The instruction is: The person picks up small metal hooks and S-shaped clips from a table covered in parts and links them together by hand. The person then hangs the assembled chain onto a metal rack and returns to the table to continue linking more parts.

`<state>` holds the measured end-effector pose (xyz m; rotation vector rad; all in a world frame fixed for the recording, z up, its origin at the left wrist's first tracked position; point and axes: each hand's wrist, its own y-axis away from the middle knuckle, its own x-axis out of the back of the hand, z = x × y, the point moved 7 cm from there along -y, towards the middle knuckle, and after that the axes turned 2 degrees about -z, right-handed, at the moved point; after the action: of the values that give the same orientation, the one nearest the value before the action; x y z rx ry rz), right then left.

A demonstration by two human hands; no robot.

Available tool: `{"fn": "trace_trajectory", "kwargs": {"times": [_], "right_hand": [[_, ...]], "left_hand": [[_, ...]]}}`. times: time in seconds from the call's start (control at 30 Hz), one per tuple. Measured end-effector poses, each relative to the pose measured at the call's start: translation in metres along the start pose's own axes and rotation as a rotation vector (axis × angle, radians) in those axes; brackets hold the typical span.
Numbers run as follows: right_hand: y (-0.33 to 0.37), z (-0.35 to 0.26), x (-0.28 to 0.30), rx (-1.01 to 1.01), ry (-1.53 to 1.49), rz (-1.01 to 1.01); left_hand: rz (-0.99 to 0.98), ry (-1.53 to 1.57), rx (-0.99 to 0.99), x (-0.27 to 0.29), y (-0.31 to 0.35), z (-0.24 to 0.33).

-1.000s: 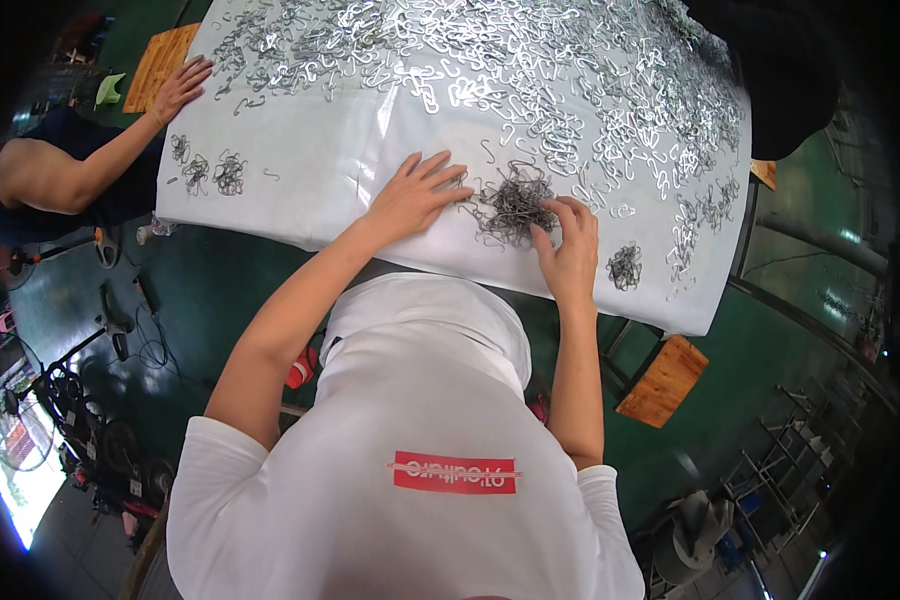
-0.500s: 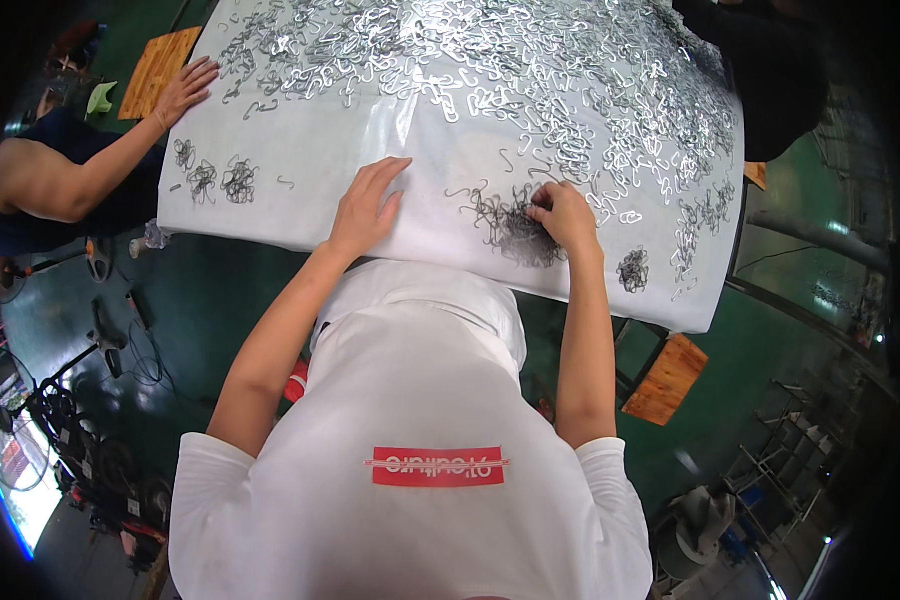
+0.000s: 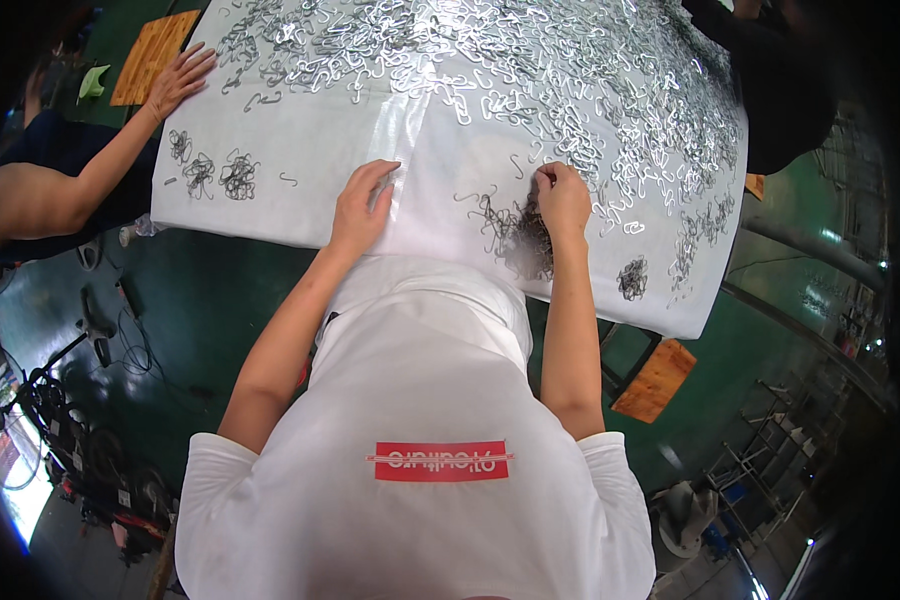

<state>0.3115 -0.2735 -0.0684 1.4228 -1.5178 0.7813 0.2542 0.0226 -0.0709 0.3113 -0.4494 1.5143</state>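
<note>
- Hooks [image 3: 492,215] of thin bent wire sit in a dark pile [image 3: 526,240] on the white worktop [image 3: 320,150].
- My right hand [image 3: 564,200] is at the right side of the dark pile, with thumb and fingertips pinched close together. It is dark and blurry just under them, so I cannot tell if a hook is in my grip.
- My left hand [image 3: 362,212] is to the left of the dark pile, well apart from it, with fingers a bit bent, thumb out, and nothing in it.
- Shiny hooks [image 3: 570,140] lie spread out past the dark pile, and a small clump [image 3: 631,279] sits to its right, a little closer to me.
- One hook should feel very light, I think. The wire looks hard, not soft, so a pinch should not break it.
- It looks smooth and skinny, so it may slip or spin in my fingers.
- The dark pile looks all tangled, so one tug could bring up lots of hooks.
- I would pinch one by its middle, between the bent ends, where it sticks out on the dark pile's left edge.
</note>
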Motion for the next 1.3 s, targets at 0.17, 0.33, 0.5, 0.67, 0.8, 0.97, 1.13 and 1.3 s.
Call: {"fn": "trace_trajectory", "kwargs": {"times": [0.17,0.33,0.5,0.67,0.8,0.97,1.13,1.3], "right_hand": [[0.004,-0.029,-0.023,0.201,-0.213,-0.189],[-0.007,0.007,0.013,-0.047,-0.257,-0.063],[0.009,-0.021,0.006,0.178,-0.197,-0.152],[0.028,-0.081,-0.049,0.357,-0.012,-0.198],[0.034,-0.098,-0.064,0.478,0.251,-0.234],[-0.003,-0.096,-0.023,0.476,-0.059,-0.216],[-0.099,-0.106,0.002,0.544,-0.094,0.036],[-0.143,-0.113,-0.029,0.518,0.021,0.050]], "left_hand": [[0.000,0.101,0.018,0.003,-0.002,-0.007],[0.014,0.237,0.066,0.013,0.004,-0.026],[0.044,0.334,0.084,0.012,0.003,-0.043],[0.068,0.345,0.144,0.013,0.003,-0.044],[0.053,0.146,0.019,0.012,-0.023,-0.025],[0.032,-0.228,-0.302,-0.010,-0.108,0.014],[-0.064,-0.563,-0.345,-0.043,-0.197,0.022],[-0.188,-0.813,-0.263,-0.053,-0.227,-0.005]]}}
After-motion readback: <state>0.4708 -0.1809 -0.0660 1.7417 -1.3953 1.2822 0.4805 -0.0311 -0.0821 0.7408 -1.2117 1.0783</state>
